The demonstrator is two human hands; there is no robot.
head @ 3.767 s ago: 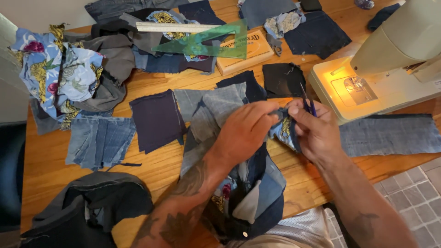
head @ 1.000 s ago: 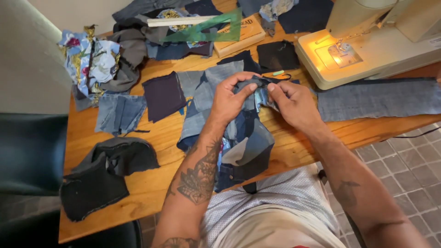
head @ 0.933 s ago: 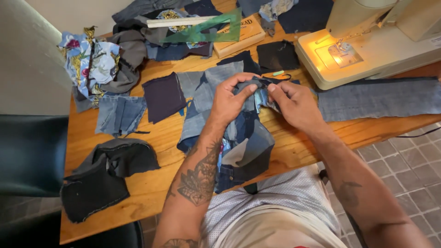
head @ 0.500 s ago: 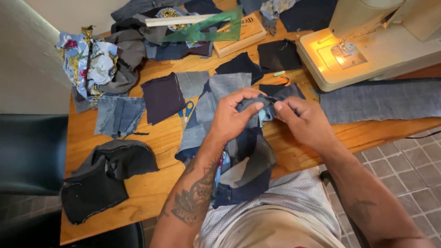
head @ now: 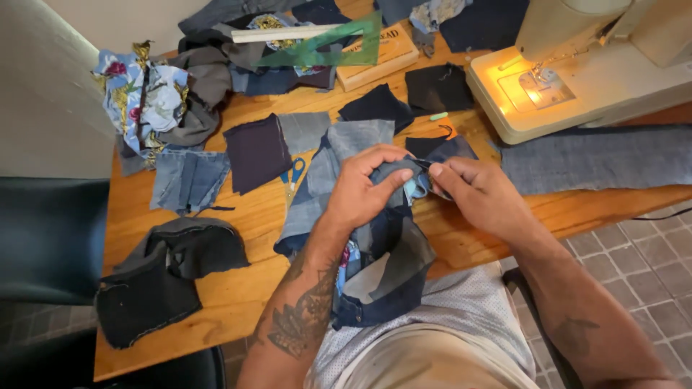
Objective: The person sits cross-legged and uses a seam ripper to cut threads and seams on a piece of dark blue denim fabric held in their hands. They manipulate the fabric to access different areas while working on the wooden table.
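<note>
My left hand (head: 366, 193) grips a bunched fold of a patchwork denim piece (head: 389, 270) made of blue, grey and navy patches. The piece hangs off the table's front edge into my lap. My right hand (head: 479, 196) pinches the same fold from the right, fingertips touching those of the left hand. A thin dark tip shows at the right fingers; I cannot tell what it is. Blue-handled scissors (head: 292, 173) lie on the table just left of the piece.
A white sewing machine (head: 577, 79) with its lamp lit stands back right, with a grey denim strip (head: 591, 155) in front of it. Fabric scraps cover the wooden table (head: 238, 288): navy square (head: 256, 151), black pile (head: 166, 274), floral cloth (head: 140, 94). Green triangle ruler (head: 324, 47) at the back.
Both hands have drawn the fold a little nearer to my body. The scissors, covered a second ago, now show beside the fabric.
</note>
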